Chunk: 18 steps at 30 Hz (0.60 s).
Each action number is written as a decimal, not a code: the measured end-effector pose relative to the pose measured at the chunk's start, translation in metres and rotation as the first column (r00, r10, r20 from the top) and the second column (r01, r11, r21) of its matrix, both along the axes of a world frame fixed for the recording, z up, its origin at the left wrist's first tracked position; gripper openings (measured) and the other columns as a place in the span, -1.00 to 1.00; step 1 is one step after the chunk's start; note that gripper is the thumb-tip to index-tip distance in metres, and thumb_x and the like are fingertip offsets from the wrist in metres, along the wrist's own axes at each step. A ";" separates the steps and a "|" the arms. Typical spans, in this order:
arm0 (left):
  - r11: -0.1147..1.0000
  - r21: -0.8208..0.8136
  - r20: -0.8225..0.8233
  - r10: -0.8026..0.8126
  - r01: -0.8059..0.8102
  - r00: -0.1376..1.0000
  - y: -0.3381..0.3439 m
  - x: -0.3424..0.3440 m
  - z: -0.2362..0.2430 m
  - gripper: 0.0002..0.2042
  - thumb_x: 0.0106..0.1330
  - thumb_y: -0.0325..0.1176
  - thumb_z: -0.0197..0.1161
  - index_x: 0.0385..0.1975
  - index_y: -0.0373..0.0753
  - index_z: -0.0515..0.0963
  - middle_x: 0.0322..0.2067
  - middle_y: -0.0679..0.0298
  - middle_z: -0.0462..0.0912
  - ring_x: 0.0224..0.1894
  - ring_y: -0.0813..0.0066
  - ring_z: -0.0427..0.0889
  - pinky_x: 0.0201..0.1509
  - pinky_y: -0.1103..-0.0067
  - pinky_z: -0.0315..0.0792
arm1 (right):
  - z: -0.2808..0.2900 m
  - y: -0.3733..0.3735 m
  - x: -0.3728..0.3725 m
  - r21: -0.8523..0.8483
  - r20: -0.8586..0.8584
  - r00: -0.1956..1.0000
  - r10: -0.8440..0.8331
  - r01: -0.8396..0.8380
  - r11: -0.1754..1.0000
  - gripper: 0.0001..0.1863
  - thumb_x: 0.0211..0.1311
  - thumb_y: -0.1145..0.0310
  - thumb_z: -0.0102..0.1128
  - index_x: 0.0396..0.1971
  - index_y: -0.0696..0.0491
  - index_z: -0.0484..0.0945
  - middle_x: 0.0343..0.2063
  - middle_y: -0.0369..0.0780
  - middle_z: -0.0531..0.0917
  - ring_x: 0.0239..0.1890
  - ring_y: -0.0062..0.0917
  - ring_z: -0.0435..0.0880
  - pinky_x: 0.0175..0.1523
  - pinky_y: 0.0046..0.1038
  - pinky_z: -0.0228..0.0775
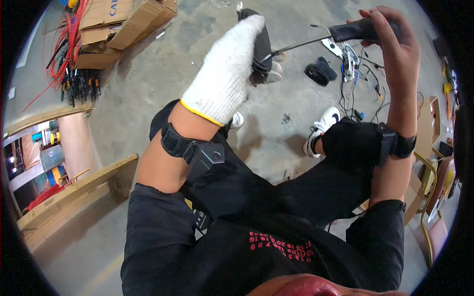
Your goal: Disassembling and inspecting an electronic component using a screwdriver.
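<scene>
My left hand, in a white knit glove with a yellow cuff edge, is closed around a long black casing held above the floor. Parts of the casing are hidden by the glove, and its exact kind does not show. My right hand is bare and grips a screwdriver by its black handle. The metal shaft slants down to the left, and its tip meets the lower end of the casing. On the floor beyond lies a black moulded part, beside a tangle of cables and white pieces.
Cardboard boxes stand at the far left, with red wires and black tool-like rods next to them. A wooden-edged panel is at my left. On the right are a chair and an open carton. Small dark bits lie between my shoes.
</scene>
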State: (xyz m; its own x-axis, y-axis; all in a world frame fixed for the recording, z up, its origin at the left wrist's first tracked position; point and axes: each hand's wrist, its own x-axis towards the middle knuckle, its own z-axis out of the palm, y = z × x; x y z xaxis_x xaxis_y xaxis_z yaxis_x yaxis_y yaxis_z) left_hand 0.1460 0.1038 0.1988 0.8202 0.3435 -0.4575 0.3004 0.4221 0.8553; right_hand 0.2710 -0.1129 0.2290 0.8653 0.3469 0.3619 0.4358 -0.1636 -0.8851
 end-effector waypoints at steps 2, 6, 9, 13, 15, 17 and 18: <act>0.998 -0.057 -0.018 -0.006 0.005 1.000 -0.002 0.002 -0.004 -0.67 0.36 -0.12 0.27 -0.12 -0.26 0.49 -0.32 0.11 0.61 -0.43 0.21 0.67 -0.40 0.32 0.63 | -0.012 -0.014 -0.004 -0.022 -0.002 0.990 -0.142 0.142 0.990 -0.69 0.42 0.14 0.23 -0.35 0.10 0.54 -0.61 -0.33 0.61 -0.57 -0.69 0.61 -0.49 -0.62 0.44; 0.991 0.127 0.053 -0.046 0.039 0.998 -0.005 0.006 0.002 -0.70 0.39 -0.16 0.23 -0.10 -0.28 0.50 -0.30 0.03 0.68 -0.41 0.22 0.69 -0.34 0.36 0.65 | -0.012 -0.024 -0.013 -0.071 -0.073 0.997 0.019 -0.024 0.997 -0.60 0.50 0.03 0.07 -0.31 0.11 0.54 -0.59 -0.29 0.59 -0.60 -0.70 0.59 -0.52 -0.63 0.41; 0.977 0.215 0.027 -0.014 0.008 1.000 -0.007 0.009 0.017 -0.68 0.41 -0.14 0.22 -0.11 -0.29 0.51 -0.36 0.13 0.65 -0.43 0.37 0.65 -0.29 0.47 0.61 | -0.023 -0.012 -0.022 -0.037 0.073 0.994 -0.085 0.087 0.995 -0.66 0.52 0.10 0.05 -0.09 0.12 0.48 -0.33 -0.20 0.63 -0.36 -0.64 0.65 -0.34 -0.58 0.52; 0.877 0.477 0.148 -0.009 -0.063 0.989 -0.018 0.004 0.033 -0.75 0.39 -0.19 0.19 -0.20 -0.28 0.51 -0.48 0.29 0.56 -0.49 0.56 0.54 -0.33 0.61 0.48 | -0.027 -0.009 -0.030 0.075 0.088 0.996 0.022 -0.029 0.997 -0.59 0.44 0.26 0.16 0.15 0.11 0.35 -0.09 -0.17 0.62 -0.12 -0.56 0.65 -0.13 -0.53 0.59; 0.801 0.597 0.012 0.034 -0.034 0.999 -0.023 0.008 0.038 -0.77 0.37 -0.23 0.18 -0.21 -0.28 0.50 -0.50 0.33 0.52 -0.47 0.59 0.51 -0.34 0.63 0.42 | -0.024 -0.013 -0.032 0.044 0.073 0.995 0.072 -0.075 0.996 -0.54 0.40 0.32 0.22 0.19 0.12 0.31 -0.04 -0.16 0.61 -0.07 -0.55 0.65 -0.09 -0.53 0.60; 0.738 0.675 -0.075 0.028 0.030 0.997 -0.028 0.010 0.042 -0.78 0.36 -0.25 0.19 -0.21 -0.29 0.49 -0.51 0.35 0.50 -0.46 0.62 0.48 -0.34 0.65 0.38 | -0.023 -0.011 -0.034 0.019 0.227 0.973 0.052 -0.058 0.998 -0.57 0.38 0.34 0.25 0.14 0.16 0.36 -0.10 -0.14 0.64 -0.17 -0.57 0.69 -0.20 -0.57 0.60; 0.709 0.701 -0.095 -0.008 0.073 0.995 -0.029 0.010 0.044 -0.78 0.35 -0.25 0.20 -0.21 -0.29 0.49 -0.51 0.36 0.49 -0.46 0.62 0.47 -0.34 0.65 0.38 | -0.022 -0.009 -0.035 0.009 0.302 0.953 0.039 -0.044 0.999 -0.59 0.37 0.36 0.27 0.11 0.18 0.38 -0.13 -0.13 0.66 -0.21 -0.58 0.71 -0.25 -0.59 0.61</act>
